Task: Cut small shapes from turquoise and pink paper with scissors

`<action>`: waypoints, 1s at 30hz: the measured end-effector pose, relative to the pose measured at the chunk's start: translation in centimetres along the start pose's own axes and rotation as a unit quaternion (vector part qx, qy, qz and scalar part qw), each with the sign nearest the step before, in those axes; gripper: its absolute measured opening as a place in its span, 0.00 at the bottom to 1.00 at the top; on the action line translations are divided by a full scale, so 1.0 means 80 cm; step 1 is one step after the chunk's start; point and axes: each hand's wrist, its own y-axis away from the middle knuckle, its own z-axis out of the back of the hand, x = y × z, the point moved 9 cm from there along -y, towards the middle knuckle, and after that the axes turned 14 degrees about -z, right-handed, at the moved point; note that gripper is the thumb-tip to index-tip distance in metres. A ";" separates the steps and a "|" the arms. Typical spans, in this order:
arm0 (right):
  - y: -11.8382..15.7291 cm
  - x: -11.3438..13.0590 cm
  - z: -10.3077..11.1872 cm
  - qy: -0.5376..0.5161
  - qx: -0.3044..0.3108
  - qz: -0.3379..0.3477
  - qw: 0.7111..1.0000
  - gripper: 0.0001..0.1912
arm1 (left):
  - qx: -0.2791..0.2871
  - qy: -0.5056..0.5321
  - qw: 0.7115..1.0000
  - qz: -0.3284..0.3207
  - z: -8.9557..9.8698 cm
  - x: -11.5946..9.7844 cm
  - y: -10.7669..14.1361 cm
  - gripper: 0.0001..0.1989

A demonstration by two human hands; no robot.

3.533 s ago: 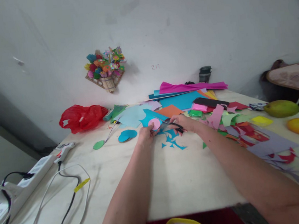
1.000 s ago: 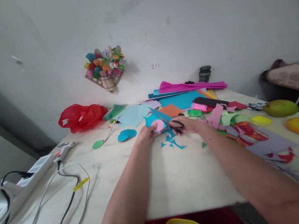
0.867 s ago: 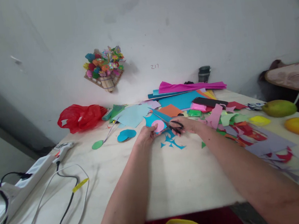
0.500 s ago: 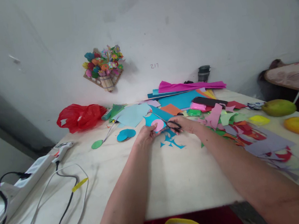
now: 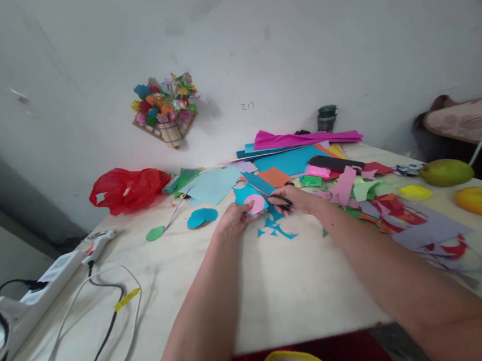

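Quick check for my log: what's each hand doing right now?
Left hand: closed, pinching the pink circle against the blue paper.
Right hand: closed around the handles of the scissors.

The left hand (image 5: 235, 218) pinched the left edge of the pink paper circle (image 5: 258, 203), thumb on top. Just right of the circle, the right hand (image 5: 294, 196) had its fingers curled in a grip. The bare left forearm (image 5: 203, 288) and right forearm (image 5: 382, 257) slanted inward toward the circle.

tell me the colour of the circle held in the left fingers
Pink; the circle lies against a blue piece, seen best in the head view.
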 end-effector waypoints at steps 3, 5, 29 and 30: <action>-0.001 0.000 0.001 -0.003 -0.008 -0.003 1.000 0.16 | 0.000 -0.011 1.000 0.003 -0.004 -0.001 0.005 0.10; -0.002 -0.002 0.001 -0.007 -0.013 -0.007 1.000 0.15 | 0.000 -0.016 1.000 0.006 -0.006 -0.002 0.007 0.11; -0.009 -0.008 0.043 -0.164 -0.189 0.010 0.968 0.18 | -0.009 -0.029 0.991 -0.132 0.012 -0.017 -0.017 0.06; -0.010 -0.009 0.044 -0.167 -0.193 0.013 0.967 0.18 | -0.006 -0.031 0.990 -0.136 0.011 -0.018 -0.017 0.07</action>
